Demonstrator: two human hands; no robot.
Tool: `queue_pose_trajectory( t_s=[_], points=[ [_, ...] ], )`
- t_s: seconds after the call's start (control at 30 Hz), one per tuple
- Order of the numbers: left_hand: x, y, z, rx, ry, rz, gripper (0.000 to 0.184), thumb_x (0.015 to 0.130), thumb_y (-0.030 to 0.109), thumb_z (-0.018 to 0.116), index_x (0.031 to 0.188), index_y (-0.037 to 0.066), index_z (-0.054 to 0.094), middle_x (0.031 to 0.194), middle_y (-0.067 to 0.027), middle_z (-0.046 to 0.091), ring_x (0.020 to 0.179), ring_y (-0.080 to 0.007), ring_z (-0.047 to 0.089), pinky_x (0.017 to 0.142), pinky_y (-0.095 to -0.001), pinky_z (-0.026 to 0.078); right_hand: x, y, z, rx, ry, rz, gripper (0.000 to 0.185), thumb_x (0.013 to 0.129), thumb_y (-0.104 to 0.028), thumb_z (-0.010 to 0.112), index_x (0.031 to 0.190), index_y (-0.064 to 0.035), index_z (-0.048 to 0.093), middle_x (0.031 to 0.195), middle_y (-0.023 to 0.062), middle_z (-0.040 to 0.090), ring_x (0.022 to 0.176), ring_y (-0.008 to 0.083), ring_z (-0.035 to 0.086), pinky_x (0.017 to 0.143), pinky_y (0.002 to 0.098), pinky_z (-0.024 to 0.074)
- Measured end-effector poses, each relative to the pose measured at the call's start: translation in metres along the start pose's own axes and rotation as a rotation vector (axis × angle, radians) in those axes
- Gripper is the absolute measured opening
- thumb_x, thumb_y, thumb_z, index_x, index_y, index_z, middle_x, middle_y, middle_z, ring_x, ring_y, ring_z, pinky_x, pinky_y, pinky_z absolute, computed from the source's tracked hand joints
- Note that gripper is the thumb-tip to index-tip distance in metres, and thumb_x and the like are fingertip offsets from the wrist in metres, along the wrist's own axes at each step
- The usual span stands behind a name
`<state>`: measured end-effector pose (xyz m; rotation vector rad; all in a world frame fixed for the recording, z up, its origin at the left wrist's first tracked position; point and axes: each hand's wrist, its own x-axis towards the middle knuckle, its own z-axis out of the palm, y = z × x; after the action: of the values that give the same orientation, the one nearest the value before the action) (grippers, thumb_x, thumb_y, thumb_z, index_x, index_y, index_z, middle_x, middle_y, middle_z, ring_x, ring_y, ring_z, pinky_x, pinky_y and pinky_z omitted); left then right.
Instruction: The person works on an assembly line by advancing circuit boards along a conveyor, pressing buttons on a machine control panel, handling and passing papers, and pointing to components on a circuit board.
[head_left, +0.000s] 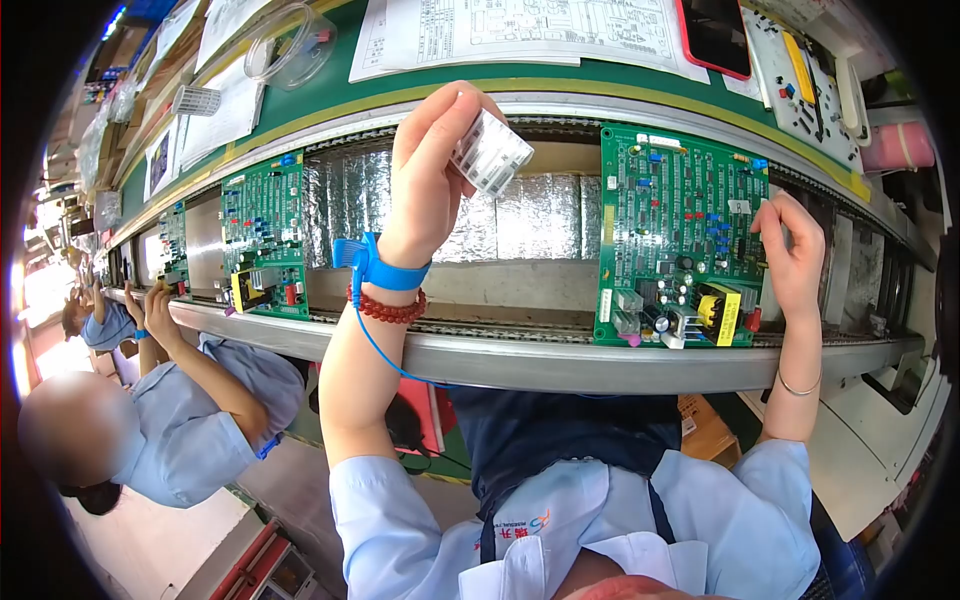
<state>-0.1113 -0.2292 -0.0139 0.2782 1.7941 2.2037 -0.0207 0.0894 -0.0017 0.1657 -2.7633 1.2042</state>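
Observation:
My left hand (440, 165), with a blue wrist strap (385, 268) and a red bead bracelet, is raised over the conveyor. Its fingers are closed around a small stack of white printed label sheets (492, 153). At the right, a green circuit board (680, 235) lies across the conveyor rails, with a yellow transformer (718, 312) near its front edge. A small white label (739, 207) sits on its upper right part. My right hand (793, 250) is at the board's right edge, fingers curled and pinched together near that label; whatever they hold is hidden.
More circuit boards (262, 235) rest on the conveyor to the left, where a co-worker (200, 410) works. Beyond the rail (560, 105) lie printed diagrams (520, 35), a phone (715, 35), a clear round dish (290, 50) and a white tray of small parts (800, 85).

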Motion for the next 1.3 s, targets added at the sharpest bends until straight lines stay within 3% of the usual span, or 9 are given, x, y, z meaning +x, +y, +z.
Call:
queue_pose_trajectory(
  t_s=[0.8,0.87,1.3],
  points=[
    [-0.0003,0.0004,-0.0024,0.001,-0.005,0.022,0.030,0.094,0.020,0.035,0.075,0.001,0.048,0.069,-0.0062,0.047,0.061,-0.0107,0.041,0.054,-0.0221,0.032,0.0003,-0.0022,0.0002,-0.003,0.010,0.008,0.018,0.086,-0.005,0.053,0.070,0.0036,0.048,0.062,0.0047,0.049,0.058,0.0113,0.044,0.055,0.0238,0.0354],
    [0.0011,-0.0041,-0.0031,-0.048,-0.009,0.073,0.028,0.093,0.027,0.042,0.079,0.007,0.056,0.063,0.0050,0.051,0.048,0.0019,0.040,0.038,-0.0138,0.025,0.0003,-0.0024,0.0000,-0.002,0.012,0.005,0.018,0.085,-0.005,0.053,0.070,0.0037,0.048,0.062,0.0047,0.048,0.058,0.0113,0.044,0.056,0.0239,0.0355],
    [0.0002,-0.0018,-0.0041,-0.059,-0.019,0.077,0.027,0.093,0.025,0.042,0.079,0.007,0.056,0.063,0.0044,0.051,0.048,0.0016,0.041,0.038,-0.0143,0.025,0.0004,-0.0031,0.0004,0.016,0.008,0.002,0.018,0.086,-0.005,0.052,0.071,0.0034,0.048,0.062,0.0042,0.048,0.058,0.0103,0.043,0.055,0.0234,0.0345]
  ],
)
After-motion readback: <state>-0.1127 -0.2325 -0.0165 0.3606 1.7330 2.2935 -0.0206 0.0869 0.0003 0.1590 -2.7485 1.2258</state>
